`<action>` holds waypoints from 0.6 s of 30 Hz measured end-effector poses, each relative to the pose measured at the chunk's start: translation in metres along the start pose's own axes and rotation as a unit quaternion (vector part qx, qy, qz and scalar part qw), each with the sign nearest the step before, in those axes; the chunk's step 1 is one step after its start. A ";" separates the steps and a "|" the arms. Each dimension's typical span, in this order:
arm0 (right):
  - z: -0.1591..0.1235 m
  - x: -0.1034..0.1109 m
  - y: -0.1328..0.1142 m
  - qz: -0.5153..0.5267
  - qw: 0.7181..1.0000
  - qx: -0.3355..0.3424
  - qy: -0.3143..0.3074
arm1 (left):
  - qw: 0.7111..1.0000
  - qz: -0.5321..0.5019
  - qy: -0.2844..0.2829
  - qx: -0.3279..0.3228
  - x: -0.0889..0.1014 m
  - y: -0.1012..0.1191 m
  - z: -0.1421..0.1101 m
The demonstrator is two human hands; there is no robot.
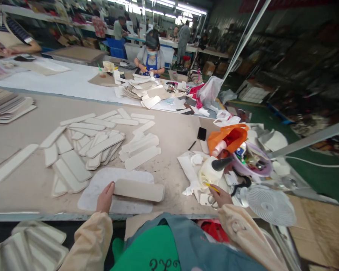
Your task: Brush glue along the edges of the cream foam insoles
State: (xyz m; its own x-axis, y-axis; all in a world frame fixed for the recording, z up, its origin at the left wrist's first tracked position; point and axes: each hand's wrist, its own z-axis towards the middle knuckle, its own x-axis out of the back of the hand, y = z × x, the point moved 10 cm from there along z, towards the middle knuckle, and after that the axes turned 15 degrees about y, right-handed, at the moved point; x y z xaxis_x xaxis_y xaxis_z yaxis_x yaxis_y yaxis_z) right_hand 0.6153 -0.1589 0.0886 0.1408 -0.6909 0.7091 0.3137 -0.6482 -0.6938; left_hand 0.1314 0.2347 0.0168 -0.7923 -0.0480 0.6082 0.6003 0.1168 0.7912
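My left hand (105,197) pinches the left end of a long beige panel with rounded corners (139,190). The panel lies over a pale rounded sheet (92,192) near the table's front edge. In my right hand (222,196) is a thin yellow stick-like tool (211,186), its tip at the opening of a white plastic bottle (210,172) lying on its side with a dark neck. What the tip touches inside cannot be made out. Scissors (213,203) lie just under the right hand. Beyond the left hand, similar pale strips (73,165) are heaped.
A black phone (202,133), a dark pen (192,145), an orange bag (228,137), a purple basket (267,169) and a white fan (271,205) crowd the right side. Stacked panels (8,105) stand at left. A co-worker (151,56) sits across the tables.
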 end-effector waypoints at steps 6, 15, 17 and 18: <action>0.005 0.022 0.010 0.003 0.999 -0.025 0.022 | 0.999 0.014 -0.026 0.025 -0.005 -0.002 -0.007; 0.006 0.001 0.031 0.061 0.992 -0.104 0.046 | 0.997 0.012 0.016 0.070 0.005 -0.009 -0.022; 0.008 -0.003 0.033 0.069 0.990 -0.113 0.054 | 0.997 0.007 0.020 0.078 0.005 -0.017 -0.026; 0.009 -0.004 0.033 0.072 0.989 -0.113 0.058 | 0.997 0.006 0.022 0.080 0.005 -0.020 -0.027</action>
State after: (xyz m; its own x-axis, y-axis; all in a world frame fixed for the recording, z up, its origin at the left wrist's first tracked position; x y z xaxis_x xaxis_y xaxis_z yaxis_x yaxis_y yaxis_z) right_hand 0.6334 -0.1747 0.0642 0.0565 -0.8044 0.5915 0.0782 -0.5870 -0.8058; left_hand 0.1178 0.2053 0.0057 -0.7782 -0.0885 0.6218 0.5809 0.2750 0.7661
